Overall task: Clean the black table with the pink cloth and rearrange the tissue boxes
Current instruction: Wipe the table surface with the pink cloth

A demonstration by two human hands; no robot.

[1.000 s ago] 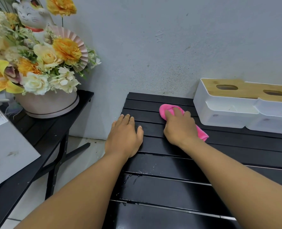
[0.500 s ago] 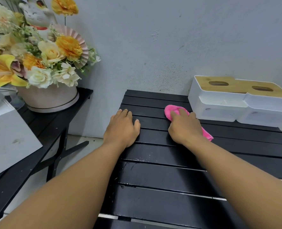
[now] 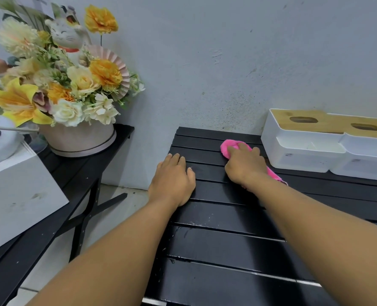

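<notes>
The right hand (image 3: 245, 166) lies on top of the pink cloth (image 3: 227, 147), fingers curled over the bunched fabric and pressing it to the black slatted surface (image 3: 227, 250) near the far edge. One end of the cloth shows beyond the fingertips, and the other trails out to the right of the wrist. The left hand (image 3: 172, 180) rests flat at the surface's left edge, fingers straight and together, holding nothing.

Two white tissue boxes with wooden lids stand side by side at the far right against the grey wall (image 3: 227, 51): the left tissue box (image 3: 302, 149) is just beside the cloth, and the right tissue box (image 3: 366, 160) touches it. Water streaks shine on the near slats.

To the left, a second black surface (image 3: 72, 173) carries a pink flower pot (image 3: 79, 140) with a cat figurine (image 3: 66, 36) among the blooms, and a white box (image 3: 17, 195).
</notes>
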